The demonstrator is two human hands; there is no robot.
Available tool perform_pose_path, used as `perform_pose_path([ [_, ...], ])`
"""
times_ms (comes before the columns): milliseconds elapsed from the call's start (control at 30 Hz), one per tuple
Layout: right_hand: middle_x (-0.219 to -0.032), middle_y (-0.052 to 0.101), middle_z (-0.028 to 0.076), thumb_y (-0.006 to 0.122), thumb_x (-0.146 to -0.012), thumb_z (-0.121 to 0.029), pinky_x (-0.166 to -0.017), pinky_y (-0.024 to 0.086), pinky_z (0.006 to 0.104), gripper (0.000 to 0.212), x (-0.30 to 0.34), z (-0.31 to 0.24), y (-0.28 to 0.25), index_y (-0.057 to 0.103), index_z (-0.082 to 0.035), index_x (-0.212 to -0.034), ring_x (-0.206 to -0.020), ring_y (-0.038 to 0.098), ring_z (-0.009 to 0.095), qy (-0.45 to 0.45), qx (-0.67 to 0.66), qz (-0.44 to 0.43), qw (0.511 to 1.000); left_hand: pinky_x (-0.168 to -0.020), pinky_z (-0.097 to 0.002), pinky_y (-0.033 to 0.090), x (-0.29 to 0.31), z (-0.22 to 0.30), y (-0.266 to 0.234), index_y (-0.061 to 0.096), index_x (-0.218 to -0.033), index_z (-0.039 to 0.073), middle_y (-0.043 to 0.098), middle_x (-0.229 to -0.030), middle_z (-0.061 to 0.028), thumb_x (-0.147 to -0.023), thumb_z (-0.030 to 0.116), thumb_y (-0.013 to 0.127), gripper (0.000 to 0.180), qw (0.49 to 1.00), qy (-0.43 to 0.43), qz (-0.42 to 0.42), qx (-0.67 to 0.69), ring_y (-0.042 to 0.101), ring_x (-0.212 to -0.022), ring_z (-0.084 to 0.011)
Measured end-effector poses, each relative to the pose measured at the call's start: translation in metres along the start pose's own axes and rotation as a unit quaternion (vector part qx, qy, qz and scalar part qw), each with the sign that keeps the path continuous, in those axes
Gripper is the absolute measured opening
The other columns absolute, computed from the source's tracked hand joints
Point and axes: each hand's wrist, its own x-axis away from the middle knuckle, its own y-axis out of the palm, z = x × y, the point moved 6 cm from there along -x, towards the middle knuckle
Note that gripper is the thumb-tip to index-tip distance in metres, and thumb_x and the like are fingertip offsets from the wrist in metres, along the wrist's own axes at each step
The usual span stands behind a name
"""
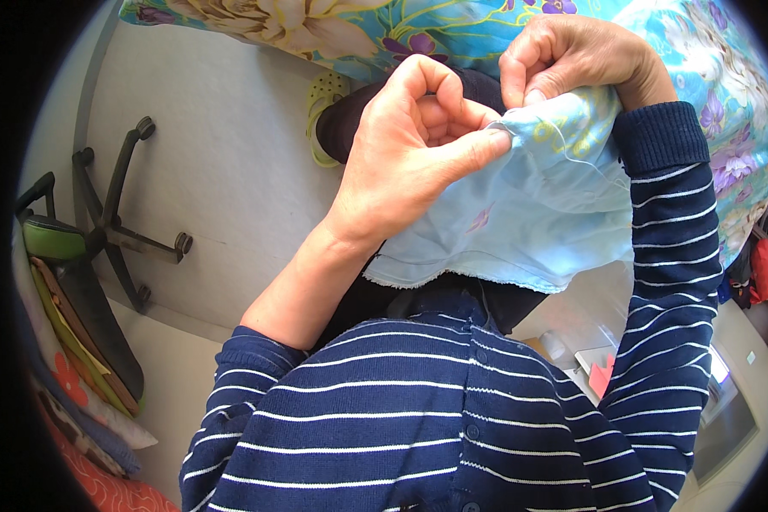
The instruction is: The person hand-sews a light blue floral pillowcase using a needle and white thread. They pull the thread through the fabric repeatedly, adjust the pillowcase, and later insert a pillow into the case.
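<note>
A light blue floral cloth (520, 230), its pale side showing, lies over my lap with a frayed edge toward my body. My left hand (410, 149) is closed, its thumb and forefinger pinching a gathered fold at the cloth's upper edge. Just right of it, my right hand (576, 64) is bent in at the wrist, thumb and forefinger drawn together at the same edge. What sits between those right fingertips is too small to make out. A loose white thread (576, 158) curls across the cloth below my right hand.
Bright floral fabric (316, 34) spreads along the far side and right. A yellow-green clog (322, 119) is on the pale floor. At left stand a wheeled chair base (102, 235) and folded textiles (85, 341). A monitor (725, 435) is at lower right.
</note>
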Motion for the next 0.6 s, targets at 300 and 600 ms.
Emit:
perform_pose_path([
  [300, -0.079, 0.063, 0.002, 0.068, -0.08, -0.009, -0.06, 0.045, 0.0185, 0.014, 0.002, 0.009, -0.003, 0.065, 0.001, -0.088, -0.07, 0.058, 0.007, 0.026, -0.048, -0.015, 0.998, -0.071, -0.023, 0.051, -0.001, -0.002, -0.002, 0.04, -0.088, 0.005, 0.062, -0.086, -0.0087, -0.076, -0.001, 0.07, 0.032, 1.0, 0.015, -0.003, 0.022, 0.06, -0.079, -0.0096],
  [600, -0.086, 0.064, 0.002, 0.062, -0.084, -0.007, -0.066, 0.046, 0.0172, 0.017, 0.004, 0.016, -0.005, 0.063, 0.004, -0.098, -0.076, 0.058, 0.006, 0.01, -0.117, -0.05, 0.992, -0.075, -0.0253, 0.052, -0.003, -0.001, -0.003, 0.04, -0.089, 0.004, 0.063, -0.092, -0.0124, -0.079, -0.001, 0.068, 0.03, 0.999, 0.012, 0.008, 0.031, 0.062, -0.084, -0.0133],
])
